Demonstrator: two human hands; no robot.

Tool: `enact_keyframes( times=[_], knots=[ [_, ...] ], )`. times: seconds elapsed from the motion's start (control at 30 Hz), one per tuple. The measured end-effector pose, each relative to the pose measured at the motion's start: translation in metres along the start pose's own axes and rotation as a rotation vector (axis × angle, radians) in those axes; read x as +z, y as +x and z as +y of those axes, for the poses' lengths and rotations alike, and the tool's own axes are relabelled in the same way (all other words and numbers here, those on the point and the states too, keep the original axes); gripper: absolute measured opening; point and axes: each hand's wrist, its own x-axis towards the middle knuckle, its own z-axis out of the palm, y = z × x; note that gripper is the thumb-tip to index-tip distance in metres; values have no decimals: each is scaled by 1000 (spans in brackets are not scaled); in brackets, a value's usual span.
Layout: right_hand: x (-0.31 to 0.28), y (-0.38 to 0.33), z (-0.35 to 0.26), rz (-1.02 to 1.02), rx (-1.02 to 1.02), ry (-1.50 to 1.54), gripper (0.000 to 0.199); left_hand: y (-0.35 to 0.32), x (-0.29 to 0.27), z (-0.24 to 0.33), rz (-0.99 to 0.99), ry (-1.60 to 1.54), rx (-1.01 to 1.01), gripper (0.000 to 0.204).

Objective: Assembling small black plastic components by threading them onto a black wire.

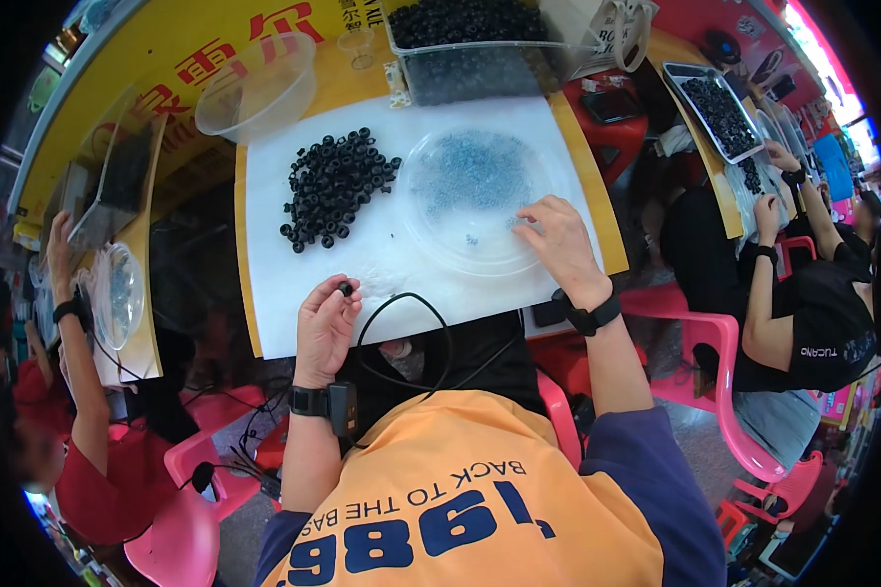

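Near the front of the white sheet [274, 303], my left hand [325, 328] is closed, pinching a small black ring-like part [346, 289] between thumb and fingertips. My right hand [563, 245] is over the right edge of a shallow, clear round tray [431, 249]. Its thumb and forefinger are pinched together; whatever is between them is too small to make out. Tiny pale-blue pieces [475, 171] cover the far part of the tray, and a few lie apart closer to me. To the tray's left spreads a loose pile of black ring-like parts [338, 186].
Behind the sheet stand a clear tub [259, 93] and a clear bin [480, 78] heaped with black parts. A black cable [445, 333] loops at the front edge. Co-workers sit at tables on both sides; a tray of black parts [719, 112] is at right.
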Motion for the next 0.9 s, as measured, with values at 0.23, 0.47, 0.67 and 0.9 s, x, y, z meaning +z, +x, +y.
enact_keyframes(
  times=[0.23,0.47,0.67,0.9],
  knots=[
    [-7,-3,-10,-1,120,121,14,0,-2,-1,-8,12,-1,27],
    [-20,-3,-51,-55,297,469,13,1,21,6,85,146,-44,24],
    [2,-1,-121,-157,140,811,13,-2,63,13,-16,54,-97,21],
    [21,7,-168,-195,-50,634,14,-15,68,15,-53,-71,-89,22]
  ],
)
